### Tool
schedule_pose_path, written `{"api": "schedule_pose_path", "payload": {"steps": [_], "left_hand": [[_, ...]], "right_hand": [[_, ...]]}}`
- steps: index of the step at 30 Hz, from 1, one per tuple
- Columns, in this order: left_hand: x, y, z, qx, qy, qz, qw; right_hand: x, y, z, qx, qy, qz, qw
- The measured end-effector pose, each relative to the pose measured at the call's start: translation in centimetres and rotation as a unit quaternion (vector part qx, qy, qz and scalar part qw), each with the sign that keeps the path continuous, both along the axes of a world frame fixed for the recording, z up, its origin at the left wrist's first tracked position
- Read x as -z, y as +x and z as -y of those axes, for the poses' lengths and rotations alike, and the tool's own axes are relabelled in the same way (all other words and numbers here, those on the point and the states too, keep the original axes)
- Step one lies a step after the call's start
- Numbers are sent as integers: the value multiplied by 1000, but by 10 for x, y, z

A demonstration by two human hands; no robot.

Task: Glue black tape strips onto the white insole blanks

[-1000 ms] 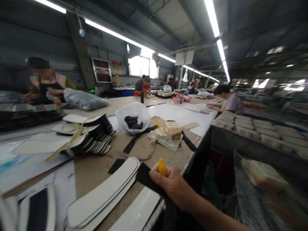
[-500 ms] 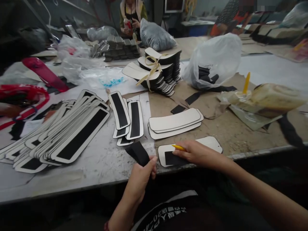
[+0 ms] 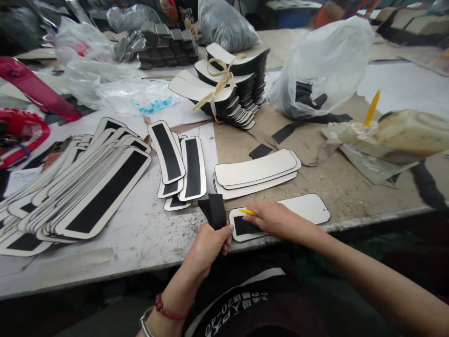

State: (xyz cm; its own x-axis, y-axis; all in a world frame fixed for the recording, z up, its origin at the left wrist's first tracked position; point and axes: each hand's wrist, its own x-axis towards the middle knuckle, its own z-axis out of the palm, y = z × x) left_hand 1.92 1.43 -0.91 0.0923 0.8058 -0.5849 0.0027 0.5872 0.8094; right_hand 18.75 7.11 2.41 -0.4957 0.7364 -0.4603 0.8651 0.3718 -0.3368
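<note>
My left hand (image 3: 212, 243) pinches a loose black strip (image 3: 216, 210) near the table's front edge. To its right lies a pale curved piece (image 3: 308, 208) with a black strip on its left part. My right hand (image 3: 268, 216) is closed round a thin yellow tool (image 3: 247, 212) and rests on that piece, hiding part of the black strip. Just behind it sit a few plain pale pieces (image 3: 256, 169). Pale pieces with black strips (image 3: 194, 168) overlap behind my left hand, and a long fanned pile of similar pieces (image 3: 108, 192) spreads at the left.
Tied stacks of pale pieces (image 3: 224, 89) stand at the back middle. A plastic bag (image 3: 326, 65) holds black material. At the right is a yellowish container (image 3: 410, 135) with a yellow tip. A person's hand (image 3: 195, 30) shows at the far side.
The view has shifted lower and closer. My left hand holds the black strip more upright. My right hand, with the yellow tool, has moved slightly left along the pale piece.
</note>
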Motion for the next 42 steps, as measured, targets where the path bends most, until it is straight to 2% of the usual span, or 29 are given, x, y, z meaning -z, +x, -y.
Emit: {"api": "schedule_pose_path", "payload": {"steps": [15,19,22,25,27,32,36,42], "left_hand": [[-3,7,-4,-1,-12,-89,996],[0,6,0,-8,-5,-92,996],[2,4,2,-6,-1,-93,996],[3,2,3,8,0,-113,994],[3,3,4,15,7,-129,991],[1,7,5,21,15,-152,988],[1,8,7,21,17,-172,985],[0,11,5,27,12,-200,979]], "right_hand": [[1,-1,1,-10,14,4,1000],[-8,37,10,2,-20,-7,1000],[-11,84,18,67,-33,-4,997],[-9,122,21,141,-2,9,990],[-6,133,21,173,38,11,984],[-1,122,16,224,116,120,960],[3,114,9,235,118,156,952],[13,119,3,233,102,158,954]]}}
